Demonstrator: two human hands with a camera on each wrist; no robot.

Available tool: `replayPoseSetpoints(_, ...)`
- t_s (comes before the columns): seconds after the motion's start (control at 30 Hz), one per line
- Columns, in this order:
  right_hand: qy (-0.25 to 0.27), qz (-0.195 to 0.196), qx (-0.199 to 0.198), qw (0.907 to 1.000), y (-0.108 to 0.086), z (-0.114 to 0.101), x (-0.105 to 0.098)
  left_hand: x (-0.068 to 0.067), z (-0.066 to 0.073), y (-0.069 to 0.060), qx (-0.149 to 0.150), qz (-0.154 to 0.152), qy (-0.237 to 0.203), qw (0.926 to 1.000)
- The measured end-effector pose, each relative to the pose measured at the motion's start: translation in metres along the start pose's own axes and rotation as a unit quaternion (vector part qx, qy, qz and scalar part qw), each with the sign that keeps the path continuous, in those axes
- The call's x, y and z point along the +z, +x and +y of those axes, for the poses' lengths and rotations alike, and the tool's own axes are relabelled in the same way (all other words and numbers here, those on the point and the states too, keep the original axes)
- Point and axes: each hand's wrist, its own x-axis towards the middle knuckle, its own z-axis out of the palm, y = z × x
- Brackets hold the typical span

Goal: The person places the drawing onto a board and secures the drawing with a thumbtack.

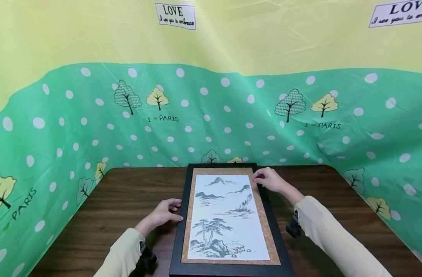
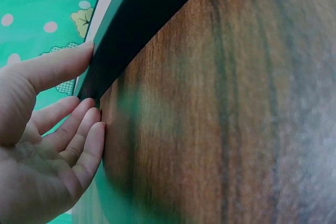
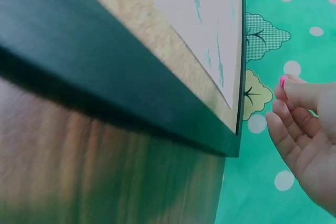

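Paper point(image 1: 228, 221) looks set for pinning: right hand point(image 1: 270, 180) pinches a pin point(image 3: 283, 80), likely needing a firm push; relaxed left hand point(image 1: 161, 212) touches frame point(image 1: 231, 269).

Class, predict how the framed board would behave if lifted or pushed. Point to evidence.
The board would probably stay stiff, as a straight black frame surrounds it. Pushed, it would likely slide rather than tip, since it lies broad and low on the table. It seems unlikely to roll, having square corners.
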Motion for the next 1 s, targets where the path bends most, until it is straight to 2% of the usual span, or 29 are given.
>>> replayPoseSetpoints(0.23, 0.000, -0.003, 0.004, 1.0000, 0.019, -0.006, 0.005, 0.000, 0.002, 0.000, 0.000, 0.001, 0.013, 0.9999)
replayPoseSetpoints(0.4, 0.010, -0.004, 0.003, 0.9999, 0.034, -0.010, 0.012, -0.001, -0.001, 0.002, 0.006, -0.001, 0.002, 1.0000)
replayPoseSetpoints(0.5, 0.023, -0.003, -0.001, 0.9997, 0.043, -0.012, 0.017, -0.002, -0.004, 0.001, 0.022, -0.003, -0.002, 0.9997)
replayPoseSetpoints(0.53, 0.038, -0.003, -0.017, 0.9991, 0.049, -0.002, 0.021, -0.003, -0.005, 0.000, 0.039, -0.007, 0.001, 0.9992)
replayPoseSetpoints(0.63, 0.049, -0.006, -0.010, 0.9987, 0.058, -0.004, 0.029, -0.003, -0.008, -0.001, 0.051, -0.007, 0.002, 0.9987)
replayPoseSetpoints(0.73, 0.057, -0.003, 0.022, 0.9982, 0.066, -0.004, 0.040, -0.003, -0.008, 0.001, 0.040, -0.008, -0.001, 0.9992)
replayPoseSetpoints(0.77, 0.048, -0.001, 0.050, 0.9976, 0.065, -0.015, 0.042, -0.002, -0.009, 0.002, 0.024, -0.005, -0.005, 0.9997)
replayPoseSetpoints(0.87, 0.043, 0.011, 0.088, 0.9952, 0.071, -0.014, 0.052, -0.001, -0.007, 0.004, 0.008, -0.004, -0.005, 0.9999)
replayPoseSetpoints(1.0, 0.060, 0.019, 0.112, 0.9917, 0.076, -0.012, 0.064, 0.000, -0.003, 0.003, -0.002, 0.001, -0.003, 1.0000)
